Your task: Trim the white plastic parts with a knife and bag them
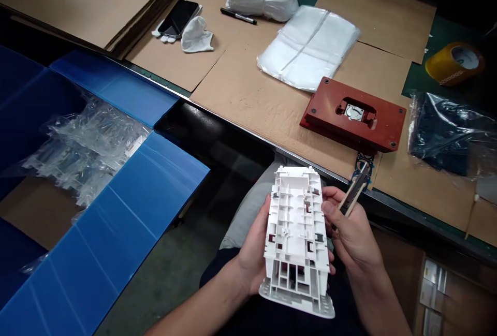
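Observation:
A white moulded plastic housing with many ribs and slots is held upright over my lap, low in the middle of the view. My left hand is wrapped round its left side and back. My right hand is closed on a slim utility knife, whose tip points up toward the table edge, and its fingers rest against the housing's right side.
A red fixture block lies on the cardboard-covered table. Clear bags, a black marker, a phone on a white glove, and a yellow tape roll lie beyond. A blue corrugated box with bagged parts stands left.

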A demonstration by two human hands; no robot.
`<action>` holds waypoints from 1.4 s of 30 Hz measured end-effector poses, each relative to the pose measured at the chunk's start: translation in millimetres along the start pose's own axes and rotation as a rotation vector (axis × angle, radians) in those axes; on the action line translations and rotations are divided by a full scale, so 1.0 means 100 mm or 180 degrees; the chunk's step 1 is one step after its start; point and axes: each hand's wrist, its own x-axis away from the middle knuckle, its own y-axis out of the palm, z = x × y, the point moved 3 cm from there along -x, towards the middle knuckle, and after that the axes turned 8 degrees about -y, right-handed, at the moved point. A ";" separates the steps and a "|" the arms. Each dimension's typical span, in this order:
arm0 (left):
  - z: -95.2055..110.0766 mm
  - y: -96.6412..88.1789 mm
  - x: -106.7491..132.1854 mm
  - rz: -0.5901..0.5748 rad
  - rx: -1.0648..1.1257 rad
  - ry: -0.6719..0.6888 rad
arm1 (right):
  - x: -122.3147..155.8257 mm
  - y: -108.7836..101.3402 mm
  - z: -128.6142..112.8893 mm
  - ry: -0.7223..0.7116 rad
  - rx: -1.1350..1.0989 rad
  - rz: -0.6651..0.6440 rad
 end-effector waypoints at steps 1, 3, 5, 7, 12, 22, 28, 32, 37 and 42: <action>0.01 0.01 0.00 0.0019 -0.0028 0.0002 | 0.00 0.00 0.00 0.0005 0.0008 -0.0002; 0.02 0.03 0.00 0.0061 -0.0075 0.0010 | 0.00 0.01 -0.02 -0.0035 0.0048 0.0014; 0.03 0.02 0.00 0.0077 -0.0097 0.0022 | 0.01 0.02 -0.03 -0.0071 0.0067 0.0020; 0.03 0.00 0.00 0.0083 -0.0106 0.0021 | 0.01 0.02 -0.04 -0.0105 0.0066 0.0019; 0.02 -0.05 0.01 0.0154 -0.0207 0.0000 | 0.01 0.05 -0.04 -0.0123 0.0014 -0.0041; 0.04 -0.03 0.03 -0.0022 -0.0137 0.0028 | 0.03 0.08 -0.04 -0.0150 0.0012 -0.0112; 0.03 -0.09 -0.01 -0.0548 -0.0097 0.0140 | 0.05 0.10 -0.04 -0.0212 -0.0246 -0.0232; 0.03 -0.14 -0.03 -0.0559 -0.0152 0.0251 | 0.02 0.10 -0.02 -0.0264 -0.0378 -0.0444; 0.08 -0.27 -0.01 0.0459 -0.0462 0.0960 | -0.01 0.01 -0.04 -0.0740 0.0422 0.0098; 0.13 -0.30 0.03 0.1022 -0.1117 0.1174 | 0.00 0.11 -0.06 -0.0880 0.1435 -0.0552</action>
